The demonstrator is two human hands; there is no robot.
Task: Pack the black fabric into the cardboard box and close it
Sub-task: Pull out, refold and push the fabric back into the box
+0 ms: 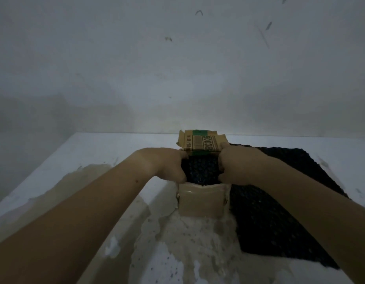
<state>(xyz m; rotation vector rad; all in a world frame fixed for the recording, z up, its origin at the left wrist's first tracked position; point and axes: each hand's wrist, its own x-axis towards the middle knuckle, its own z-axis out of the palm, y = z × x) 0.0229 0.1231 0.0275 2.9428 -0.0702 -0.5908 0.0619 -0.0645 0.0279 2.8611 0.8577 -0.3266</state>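
Note:
A small cardboard box stands on the white table, its far flap upright with green tape and printed digits. Black fabric fills the box's open top. My left hand grips the box's left edge, fingers curled down into the fabric. My right hand grips the right edge, thumb up against the far flap. A second piece of black fabric lies spread flat on the table to the right of the box, partly under my right forearm.
The white table has worn, brownish patches in front of the box and to the left. A stained grey wall rises right behind the table's far edge. The table's left edge runs diagonally toward me.

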